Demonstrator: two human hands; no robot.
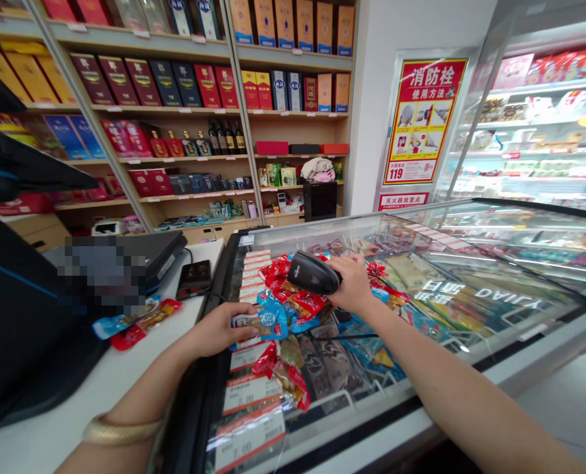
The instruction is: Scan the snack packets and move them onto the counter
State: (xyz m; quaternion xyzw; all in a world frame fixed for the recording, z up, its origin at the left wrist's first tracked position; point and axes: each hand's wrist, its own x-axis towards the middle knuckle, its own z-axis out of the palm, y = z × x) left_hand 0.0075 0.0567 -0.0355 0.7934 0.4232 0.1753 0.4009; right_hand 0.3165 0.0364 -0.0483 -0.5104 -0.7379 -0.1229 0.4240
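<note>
My right hand (353,284) grips a black handheld barcode scanner (313,274), its head pointing left and down over a heap of snack packets (293,299). My left hand (222,328) holds a blue snack packet (266,322) by its left end, flat on the glass lid of a chest freezer (471,289). Red and blue packets lie piled between the two hands. A gold bangle sits on my left wrist.
White counter (100,388) at left carries two loose packets (135,324), a black card terminal (194,278) and a black screen (21,316). Price labels line the freezer's left edge. Shelves of boxed bottles stand behind; a chilled display case at right.
</note>
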